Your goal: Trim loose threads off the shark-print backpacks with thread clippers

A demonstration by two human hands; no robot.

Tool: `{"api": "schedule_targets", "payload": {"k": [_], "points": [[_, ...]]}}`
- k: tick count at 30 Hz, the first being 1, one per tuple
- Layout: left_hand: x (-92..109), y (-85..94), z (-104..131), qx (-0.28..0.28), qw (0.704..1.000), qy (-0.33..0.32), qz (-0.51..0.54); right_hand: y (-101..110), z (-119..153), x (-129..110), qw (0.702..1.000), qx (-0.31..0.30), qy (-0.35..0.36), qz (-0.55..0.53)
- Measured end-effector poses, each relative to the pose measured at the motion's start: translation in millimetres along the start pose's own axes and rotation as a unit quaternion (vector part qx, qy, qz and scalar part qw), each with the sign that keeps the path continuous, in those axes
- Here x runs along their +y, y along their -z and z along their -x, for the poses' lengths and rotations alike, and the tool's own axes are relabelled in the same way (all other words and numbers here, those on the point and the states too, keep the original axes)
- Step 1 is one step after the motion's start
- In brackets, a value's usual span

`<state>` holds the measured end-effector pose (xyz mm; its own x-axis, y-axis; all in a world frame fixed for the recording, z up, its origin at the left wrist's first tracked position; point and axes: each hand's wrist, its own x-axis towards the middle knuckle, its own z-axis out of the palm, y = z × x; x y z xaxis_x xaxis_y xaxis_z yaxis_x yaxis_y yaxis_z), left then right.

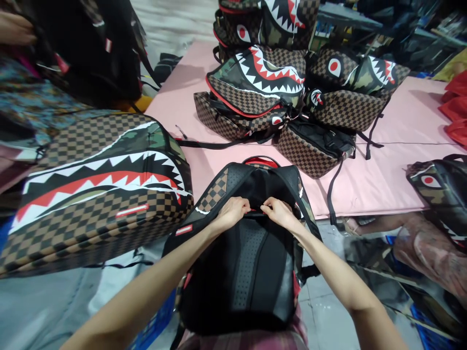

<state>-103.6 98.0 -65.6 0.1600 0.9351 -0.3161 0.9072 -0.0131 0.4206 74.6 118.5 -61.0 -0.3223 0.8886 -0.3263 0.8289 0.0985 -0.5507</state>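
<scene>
A backpack (251,262) stands in front of me with its black padded back panel facing me. Its shoulder straps are folded up towards the top, and brown checkered patches show at the upper side. My left hand (234,212) is closed in a pinch on the edge of an opening near the top of the back panel. Close beside it, my right hand (276,212) pinches the same edge. A little red shows at the fingertips, but exactly what part they grip is partly hidden.
A checkered shark-mouth backpack (91,194) lies at left. More such backpacks (262,78) are piled on the pink table (394,180). At upper left a person's hand (16,29) is by a dark bag (87,48). Another backpack (441,194) and a person's leg are at right.
</scene>
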Motion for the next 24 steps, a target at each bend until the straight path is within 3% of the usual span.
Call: {"api": "schedule_targets", "payload": {"k": [7, 12, 15, 18, 19, 21, 24], "points": [[3.0, -17.4, 2.5, 0.063, 0.998, 0.014, 0.008, 1.2, -0.5, -7.1, 1.0, -0.01, -0.012, 0.022], [2.9, -15.9, 1.3, 0.093, 0.995, -0.007, 0.037, 0.3, -1.0, -12.6, 0.999, 0.007, 0.01, 0.033], [1.4, -12.8, 13.5, 0.165, 0.983, -0.047, 0.071, 8.9, 3.2, -5.9, 0.995, 0.089, 0.028, -0.045], [-4.3, -20.0, 32.1, 0.266, 0.942, -0.192, 0.066, 21.9, 15.9, 7.0, 0.959, 0.2, 0.079, -0.187], [-6.9, -24.7, 35.2, 0.262, 0.932, -0.246, 0.037, 24.6, 21.4, 11.4, 0.946, 0.218, 0.096, -0.218], [-12.2, -34.3, 31.3, 0.201, 0.93, -0.305, -0.042, 25.9, 32.5, 18.4, 0.936, 0.216, 0.103, -0.257], [-16.5, -39.1, 0.0, 0.142, 0.943, -0.281, -0.11, 24.5, 47.7, 24.2, 0.922, 0.198, 0.056, -0.327]]}}
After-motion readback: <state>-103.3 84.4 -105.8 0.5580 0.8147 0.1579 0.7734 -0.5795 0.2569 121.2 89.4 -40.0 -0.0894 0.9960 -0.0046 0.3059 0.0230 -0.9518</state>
